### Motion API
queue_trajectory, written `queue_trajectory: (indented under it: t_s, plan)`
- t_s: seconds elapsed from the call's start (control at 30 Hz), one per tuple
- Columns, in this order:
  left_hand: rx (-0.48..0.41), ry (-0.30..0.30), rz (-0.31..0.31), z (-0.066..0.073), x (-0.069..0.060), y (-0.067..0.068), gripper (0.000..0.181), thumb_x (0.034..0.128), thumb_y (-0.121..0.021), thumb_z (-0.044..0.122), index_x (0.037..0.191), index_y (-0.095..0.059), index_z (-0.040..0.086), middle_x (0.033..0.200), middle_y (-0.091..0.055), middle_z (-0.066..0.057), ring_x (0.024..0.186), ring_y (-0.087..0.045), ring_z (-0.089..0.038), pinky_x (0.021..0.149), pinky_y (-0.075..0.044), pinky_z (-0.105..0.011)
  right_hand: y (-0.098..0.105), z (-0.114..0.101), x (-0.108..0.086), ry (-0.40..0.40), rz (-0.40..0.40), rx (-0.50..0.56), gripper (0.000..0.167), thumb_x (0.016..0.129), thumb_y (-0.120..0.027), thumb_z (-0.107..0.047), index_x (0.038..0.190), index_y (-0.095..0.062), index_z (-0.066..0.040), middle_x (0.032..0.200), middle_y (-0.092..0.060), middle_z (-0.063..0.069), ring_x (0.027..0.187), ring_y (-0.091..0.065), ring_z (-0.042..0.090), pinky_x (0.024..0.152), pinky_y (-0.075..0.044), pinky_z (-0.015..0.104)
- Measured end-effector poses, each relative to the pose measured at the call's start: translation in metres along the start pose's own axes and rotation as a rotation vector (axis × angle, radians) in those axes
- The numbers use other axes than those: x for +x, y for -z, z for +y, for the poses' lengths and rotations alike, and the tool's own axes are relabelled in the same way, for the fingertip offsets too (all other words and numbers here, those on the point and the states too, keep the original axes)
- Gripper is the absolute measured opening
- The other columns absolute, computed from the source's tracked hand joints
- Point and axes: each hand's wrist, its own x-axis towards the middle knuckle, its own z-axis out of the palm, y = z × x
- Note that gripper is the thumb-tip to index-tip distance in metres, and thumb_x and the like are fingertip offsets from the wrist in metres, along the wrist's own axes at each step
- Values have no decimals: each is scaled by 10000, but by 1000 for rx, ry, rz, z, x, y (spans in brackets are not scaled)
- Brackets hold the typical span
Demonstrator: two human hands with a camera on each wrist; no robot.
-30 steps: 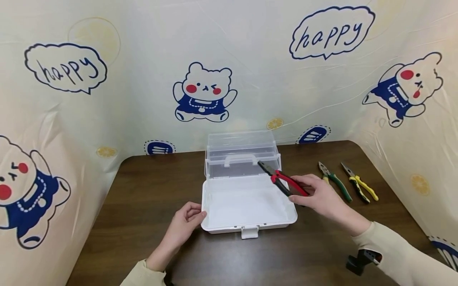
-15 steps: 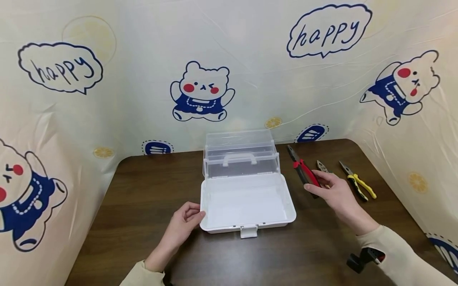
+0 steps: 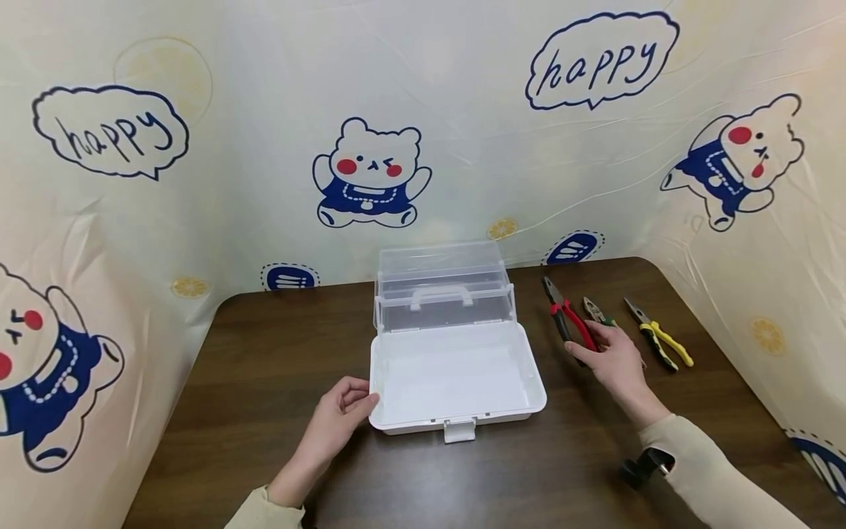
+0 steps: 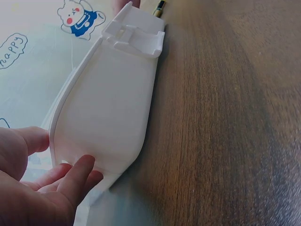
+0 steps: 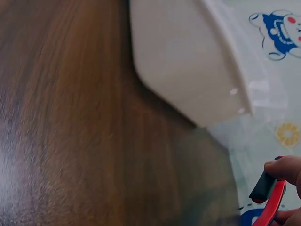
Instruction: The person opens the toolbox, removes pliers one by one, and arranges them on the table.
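A white toolbox [image 3: 456, 375] stands on the table, its clear lid tipped back and its inside bare. My left hand [image 3: 337, 415] pinches the box's left end; in the left wrist view the thumb is at the rim and the fingers [image 4: 77, 181] lie against the outer wall. To the right of the box, my right hand [image 3: 616, 360] grips red-and-black pliers [image 3: 558, 307] by the handles, low over the table with the nose pointing away. The right wrist view catches just part of the red handle [image 5: 275, 202] and the fingertips.
Green-handled pliers [image 3: 595, 310], partly behind my right hand, and yellow-and-black needle-nose pliers [image 3: 673, 345] lie further right on the dark wooden table [image 3: 277, 345]. A printed curtain [image 3: 463, 147] encloses the table at the back and sides.
My right hand has carried the red-and-black pliers from above the toolbox rightward and down towards the table, beside the green pliers. The left hand stays on the box.
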Motion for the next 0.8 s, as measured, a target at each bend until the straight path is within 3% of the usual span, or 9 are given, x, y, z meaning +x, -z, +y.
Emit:
queue_trajectory:
  t_s: [0.27, 0.43, 0.8]
  plan:
    - [3, 2, -3, -1, 1, 1, 252, 962, -735, 51, 1164, -622, -49, 1083, -737, -163, 941, -717, -169, 799, -588, -263, -14, 17, 7, 17, 20, -61, 698, 935, -779, -343, 1429, -536, 87, 1351, -546, 343, 1181, -533, 459, 986, -446, 598]
    - [3, -1, -5, 1, 1, 1, 254, 963, -733, 51, 1167, -620, -49, 1083, -736, -163, 941, -715, -169, 802, -585, -259, -20, 22, 9, 69, 59, -114, 659, 922, -781, -272, 1390, -548, 128, 1344, -531, 373, 1214, -514, 506, 1017, -428, 633]
    - [-21, -1, -3, 0, 0, 0, 239, 962, -727, 31, 1155, -617, -55, 1070, -733, -165, 926, -718, -170, 802, -589, -265, -30, 25, 11, 69, 57, -174, 648, 909, -782, -208, 1366, -533, 179, 1311, -487, 396, 1165, -509, 525, 961, -443, 627]
